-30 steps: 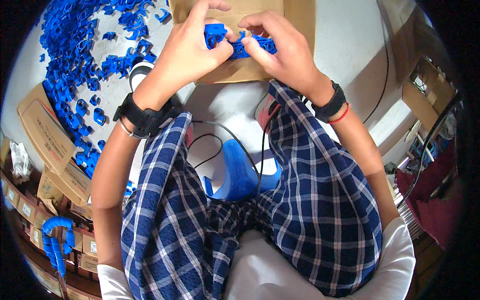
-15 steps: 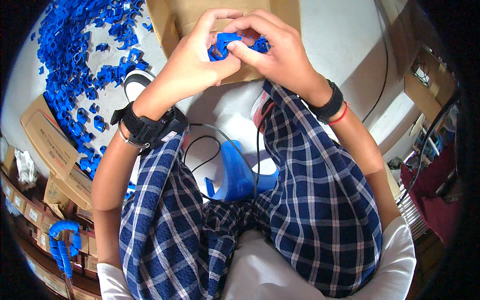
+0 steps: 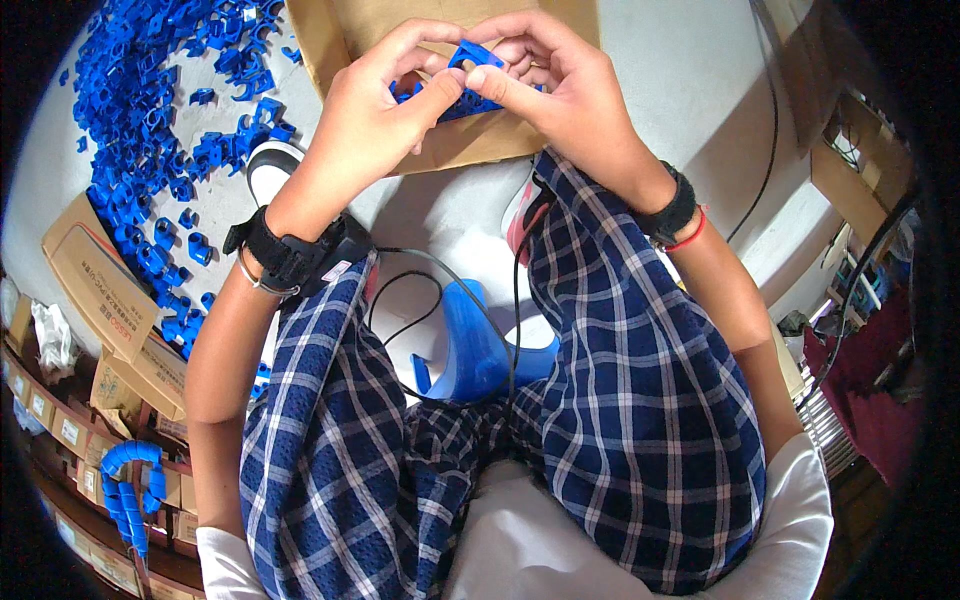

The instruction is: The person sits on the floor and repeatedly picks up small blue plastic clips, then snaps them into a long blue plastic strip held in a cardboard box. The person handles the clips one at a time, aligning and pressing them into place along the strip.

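Observation:
A small blue plastic pipe clip (image 3: 480,54) is pinched between the fingertips of both hands. My left hand (image 3: 385,95) grips it from the left, thumb in front and fingers curled behind. My right hand (image 3: 572,88) presses its thumb on the clip from the right, its other fingers curved behind. Part of the clip is covered by both thumbs. Beneath the hands stands an open cardboard box (image 3: 485,150), where more blue clips (image 3: 475,103) show between my wrists.
A wide heap of blue clips (image 3: 125,150) covers the floor at the left, beside my shoe. Flattened cardboard (image 3: 100,275) lies below it. Between my legs are a blue plastic object (image 3: 465,350) and a looped black cable (image 3: 438,290). Maroon cloth (image 3: 870,390) hangs at the right.
The clip has moved up and slightly right and is turned differently. Both thumbs have shifted on it, and more blue clips in the box now show below the hands.

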The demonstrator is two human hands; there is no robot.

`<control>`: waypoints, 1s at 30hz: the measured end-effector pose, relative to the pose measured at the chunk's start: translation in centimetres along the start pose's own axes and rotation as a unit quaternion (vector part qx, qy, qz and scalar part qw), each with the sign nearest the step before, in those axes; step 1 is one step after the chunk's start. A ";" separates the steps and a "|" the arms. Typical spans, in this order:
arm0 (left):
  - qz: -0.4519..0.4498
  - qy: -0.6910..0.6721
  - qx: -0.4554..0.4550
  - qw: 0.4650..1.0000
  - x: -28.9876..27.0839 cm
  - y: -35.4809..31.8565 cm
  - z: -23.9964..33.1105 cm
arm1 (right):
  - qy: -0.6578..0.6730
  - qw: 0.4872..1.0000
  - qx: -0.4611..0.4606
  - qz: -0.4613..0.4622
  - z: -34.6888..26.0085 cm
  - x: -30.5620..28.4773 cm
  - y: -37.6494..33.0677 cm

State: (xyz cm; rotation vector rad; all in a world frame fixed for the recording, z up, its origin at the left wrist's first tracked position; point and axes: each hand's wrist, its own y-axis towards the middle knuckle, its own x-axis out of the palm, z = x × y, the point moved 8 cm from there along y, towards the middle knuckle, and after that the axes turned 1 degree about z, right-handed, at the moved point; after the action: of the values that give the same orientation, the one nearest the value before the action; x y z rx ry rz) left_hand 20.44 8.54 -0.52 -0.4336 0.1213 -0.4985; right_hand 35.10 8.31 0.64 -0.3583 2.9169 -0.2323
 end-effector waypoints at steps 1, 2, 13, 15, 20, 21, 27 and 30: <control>0.001 -0.006 0.003 1.000 -0.1 0.0 -0.1 | 0.000 1.000 -0.002 -0.004 -0.1 0.1 -0.1; -0.003 -0.009 -0.002 1.000 -0.1 0.0 -0.3 | 0.011 1.000 -0.004 -0.006 -0.1 0.2 -0.1; -0.035 -0.069 0.004 0.997 -0.3 -0.2 -1.2 | 0.099 0.994 -0.025 0.027 -1.6 0.2 0.8; -0.026 -0.048 0.012 0.998 -0.5 -0.2 -1.1 | 0.199 0.969 0.104 0.104 -0.2 -0.5 0.4; 0.063 0.046 0.115 0.990 -1.4 -0.4 0.7 | 0.120 0.976 0.183 -0.012 0.7 0.4 0.4; 0.084 0.090 0.148 0.981 -1.6 -0.5 1.3 | 0.168 0.972 0.158 -0.034 0.6 0.8 0.4; 0.086 0.269 0.213 0.935 -1.6 -1.0 2.9 | 0.186 0.970 0.153 -0.030 2.2 1.0 -0.4; 0.080 0.290 0.208 0.931 -1.6 -1.1 2.7 | 0.162 0.979 0.125 -0.009 2.2 0.8 -0.5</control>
State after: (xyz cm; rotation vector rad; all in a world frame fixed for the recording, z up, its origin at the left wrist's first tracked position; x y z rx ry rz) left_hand 19.18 9.46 2.36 0.1514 0.6057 -0.4634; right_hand 34.93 7.35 -1.58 -0.3330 3.1444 -0.7156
